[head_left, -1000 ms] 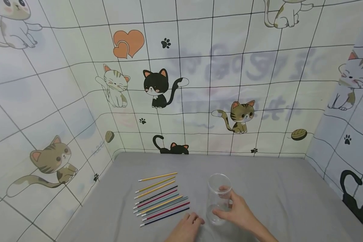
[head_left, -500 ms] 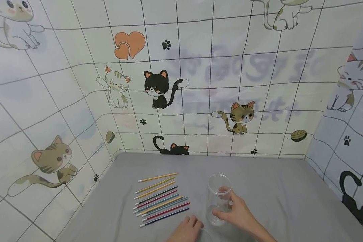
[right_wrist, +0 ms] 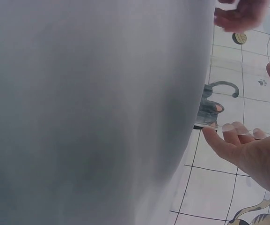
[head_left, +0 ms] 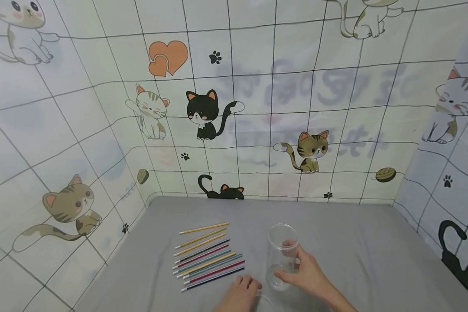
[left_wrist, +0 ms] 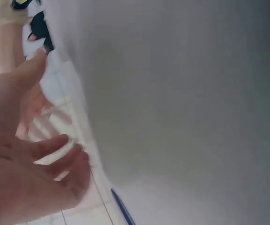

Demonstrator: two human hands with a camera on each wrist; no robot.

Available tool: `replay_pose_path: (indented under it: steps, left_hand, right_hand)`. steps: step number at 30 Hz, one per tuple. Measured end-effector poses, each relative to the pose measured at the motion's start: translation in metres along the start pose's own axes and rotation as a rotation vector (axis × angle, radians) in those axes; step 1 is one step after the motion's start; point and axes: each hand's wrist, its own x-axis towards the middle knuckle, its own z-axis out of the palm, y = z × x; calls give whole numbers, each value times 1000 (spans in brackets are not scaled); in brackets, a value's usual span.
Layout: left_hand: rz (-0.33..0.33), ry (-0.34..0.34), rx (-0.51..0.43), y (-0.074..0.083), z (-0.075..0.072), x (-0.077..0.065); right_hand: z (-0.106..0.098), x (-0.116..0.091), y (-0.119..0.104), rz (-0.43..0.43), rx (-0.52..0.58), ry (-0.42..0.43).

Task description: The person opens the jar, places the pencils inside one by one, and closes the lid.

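Note:
In the head view my right hand grips a tall clear cup standing upright on the grey cloth, thumb on the near side and fingers round the far side. The right wrist view also has the right hand on the cup. My left hand is low on the cloth, left of the cup, fingers loosely bent. A thin pale curved outline shows beside its fingertips; what it belongs to is unclear. In the left wrist view the left hand has its thumb spread from the fingers, nothing visible between.
Several pencils in yellow, black, red, grey-blue and dark blue lie in a slanted row left of the hands, white ends leftward. The grey cloth covers the table. White cat-print sheets hang behind it and at both sides.
My left hand has shifted slightly, and the pale curved outline beside its fingertips has come into view. The right hand, cup and pencils stay as they were.

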Motion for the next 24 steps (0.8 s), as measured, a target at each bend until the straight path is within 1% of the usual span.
replay_pose_path:
  steps: [2,5,6,8,9,10,11,13,15,17,21,24]
  left_hand:
    - [38,154,-116,-2,-8,-4]
    - [116,429,-308,-6,-24,-8]
    - [122,507,-361,-8,-29,-9]
    - [162,661,-385,-15,-37,-10]
    - [166,712,-401,-18,-40,-10]
    - [169,747,-409,-21,-43,-10]
    - [156,761,-439,-24,-46,-11]
    - [133,769,-493,-31,-48,-12]
    - [105,754,-545,-37,-47,-14]
    - [93,741,-574,-45,-45,-16]
    - [98,722,-592,-56,-38,-21]
    - [104,690,-622,-62,-35,-24]
  right_hand:
    - [0,1,1,-16,3,9]
    - [0,1,0,-31,13,20]
    - [0,1,0,-31,15,23]
    - [0,0,-1,-37,20,33]
    - [0,0,-2,-36,22,35]
    - [0,-1,-2,-37,24,37]
    - [0,-1,-2,-36,26,39]
    - [0,-2,-2,-34,29,37]
    - [0,-2,-2,-30,27,32]
    - [0,-1,-1,-24,29,27]
    - [-1,-1,-1,-26,34,22]
    - [-1,0,-1,-32,39,19]
